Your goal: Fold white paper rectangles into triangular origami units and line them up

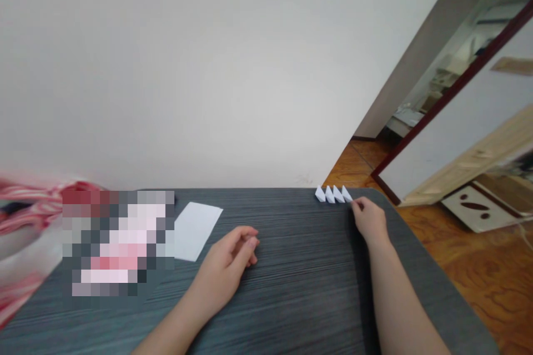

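My right hand (370, 222) is at the far right of the dark table, its thumb and fingertips pinched at the tip of the rightmost folded paper piece (346, 194). That piece ends a row of several small, pointed, white folded papers (330, 194) along the back edge. My left hand (233, 258) hovers over or rests on the middle of the table; which, I cannot tell. Its fingers are curled in towards the thumb, and nothing shows in them. To its left lies a flat white sheet of paper (197, 230).
The dark wood-grain table (291, 288) meets a pale wall (233, 77) at the back. A blurred-out pinkish item (125, 244) lies at the left, beside red-and-white striped cloth (33, 205). Wooden floor (478, 266) and a white box (474, 208) are on the right.
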{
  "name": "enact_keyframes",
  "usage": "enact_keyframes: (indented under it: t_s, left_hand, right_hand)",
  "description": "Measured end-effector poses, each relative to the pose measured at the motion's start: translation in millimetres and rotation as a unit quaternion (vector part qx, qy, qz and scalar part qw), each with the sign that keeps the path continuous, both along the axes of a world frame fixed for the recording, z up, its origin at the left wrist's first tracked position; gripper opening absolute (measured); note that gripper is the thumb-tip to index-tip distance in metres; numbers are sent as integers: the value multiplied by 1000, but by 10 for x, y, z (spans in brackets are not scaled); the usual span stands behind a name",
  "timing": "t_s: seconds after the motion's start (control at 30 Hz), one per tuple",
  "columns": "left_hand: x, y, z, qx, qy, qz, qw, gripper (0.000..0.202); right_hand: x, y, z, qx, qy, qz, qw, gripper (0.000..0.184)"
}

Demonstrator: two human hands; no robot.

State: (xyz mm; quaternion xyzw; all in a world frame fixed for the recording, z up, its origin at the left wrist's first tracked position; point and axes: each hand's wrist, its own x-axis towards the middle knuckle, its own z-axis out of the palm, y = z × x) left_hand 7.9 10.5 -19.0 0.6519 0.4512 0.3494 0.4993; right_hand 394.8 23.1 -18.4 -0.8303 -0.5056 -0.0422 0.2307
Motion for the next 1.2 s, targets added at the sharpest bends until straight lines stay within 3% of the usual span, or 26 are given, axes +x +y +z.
enact_keyframes:
  t_s: [0.8,0.93,1.07,1.2]
  left_hand:
    - [5,-5,19,11,9,2,1000,29]
    - [0,0,18,11,10,-1,1000,29]
    - [-10,-11,29,18,6,2,1000,27]
    - [-41,-67,52,36,7,4,999,24]
  right_hand:
    - [-2,-21,-22,9,17,2,1000,24]
    - [-25,-73,59,20,11,18,1000,22]
    - [-220,-118,256,57,-13,37,998,30]
    - [-734,-115,375,69,-2,160,985,25]
